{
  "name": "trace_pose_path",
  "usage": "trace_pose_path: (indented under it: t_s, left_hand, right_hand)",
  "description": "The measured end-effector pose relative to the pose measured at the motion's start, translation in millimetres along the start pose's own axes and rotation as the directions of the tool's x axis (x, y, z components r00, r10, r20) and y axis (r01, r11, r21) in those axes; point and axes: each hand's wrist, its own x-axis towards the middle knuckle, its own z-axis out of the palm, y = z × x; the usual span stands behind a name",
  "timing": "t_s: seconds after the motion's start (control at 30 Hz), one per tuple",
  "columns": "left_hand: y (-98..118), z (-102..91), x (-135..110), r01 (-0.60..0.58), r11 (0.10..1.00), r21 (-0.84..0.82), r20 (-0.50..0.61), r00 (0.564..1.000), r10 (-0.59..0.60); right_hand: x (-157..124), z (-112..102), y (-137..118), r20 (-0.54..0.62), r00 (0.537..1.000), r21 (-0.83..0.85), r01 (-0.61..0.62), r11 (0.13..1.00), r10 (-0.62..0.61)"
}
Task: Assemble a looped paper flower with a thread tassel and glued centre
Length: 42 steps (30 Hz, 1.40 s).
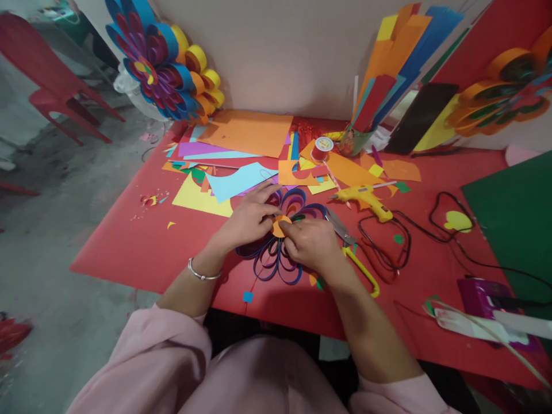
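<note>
A quilled paper flower (268,267) with looped blue and purple petals lies flat on the red table. At its middle is an orange paper circle (282,226). My left hand (246,221) reaches across the flower's left side with fingers spread, thumb and forefinger at the circle's left edge. From the other side, my right hand (314,241) has its fingers curled, thumb and forefinger on the circle's right part. What lies under the fingertips is hidden. Scissors (340,226) rest just right of the flower, partly behind my right hand.
A yellow glue gun (364,199) with a black cord lies to the right, near a yellow-handled cutter (362,271). Behind are a red thread spool (322,148), coloured paper scraps (241,179) and a cup (354,141) of paper strips. A purple power strip (478,296) sits front right.
</note>
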Motion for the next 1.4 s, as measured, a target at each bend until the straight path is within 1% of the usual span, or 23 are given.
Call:
trace_pose_path:
  t_s: [0.17,0.57,0.8,1.0,1.2,1.4]
  left_hand:
    - [-0.7,-0.4,0.2,0.042,0.999,0.004,-0.009,0.999,-0.042]
    - [-1.5,0.3,0.1,0.03,0.999,-0.033,0.008,1.0,-0.029]
    - [-0.3,-1.6,0.8,0.049,0.998,-0.028,0.024,0.999,-0.049]
    - [0.6,-1.8,1.1,0.073,0.996,-0.048,0.007,0.997,-0.073]
    - [1.6,-1.2,1.5,0.09,0.995,-0.044,0.014,0.996,-0.089]
    - [0.4,-0.1,1.2,0.069,0.997,-0.027,-0.001,0.998,-0.069]
  right_hand:
    - [-0.2,-1.0,-0.4,0.01,1.0,0.0,-0.006,1.0,0.006]
    - [-1.6,-4.5,-0.9,0.021,1.0,-0.009,0.003,1.0,-0.003]
    - [-1.5,-5.0,-0.7,0.023,1.0,0.007,0.006,1.0,-0.006]
    - [-1.6,-5.2,-0.4,0.037,0.999,-0.003,0.003,1.0,-0.003]
    - [-2.7,-5.0,1.0,0.018,1.0,-0.011,0.02,1.0,-0.019]
    - [-2.8,-3.1,0.5,-0.003,1.0,-0.019,0.01,1.0,-0.01]
